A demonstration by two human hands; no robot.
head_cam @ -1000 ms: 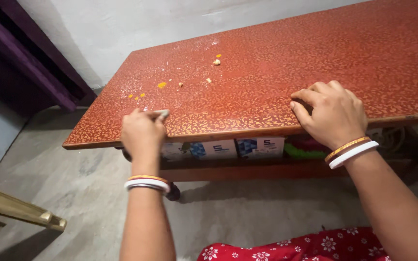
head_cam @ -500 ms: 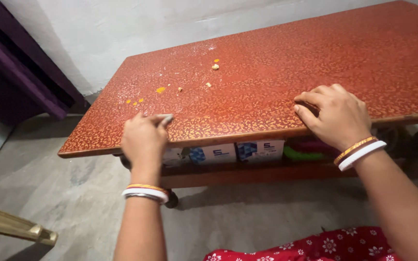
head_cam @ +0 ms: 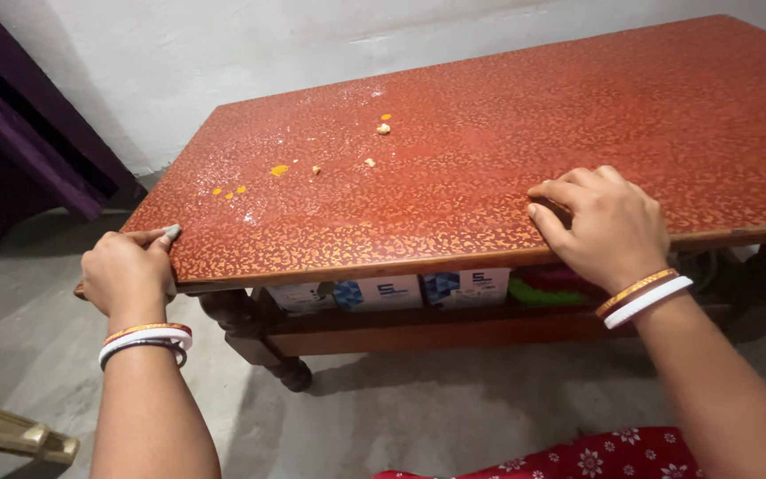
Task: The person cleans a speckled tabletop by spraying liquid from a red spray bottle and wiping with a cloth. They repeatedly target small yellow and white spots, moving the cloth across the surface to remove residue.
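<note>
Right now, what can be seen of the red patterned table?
The low table has a flat reddish-brown top with a fine gold leaf pattern, a wooden edge and a turned dark leg. Yellow crumbs and pale specks lie near its far left. The left hand grips its near left corner; the right hand rests on the front edge. Boxes sit on a shelf beneath.

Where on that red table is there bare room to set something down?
The far right stretch of the table, beyond the right hand, is bare. So is the middle strip between both hands. The far left part is littered with yellow crumbs; the left hand grips that corner. The shelf below is packed with boxes.
</note>
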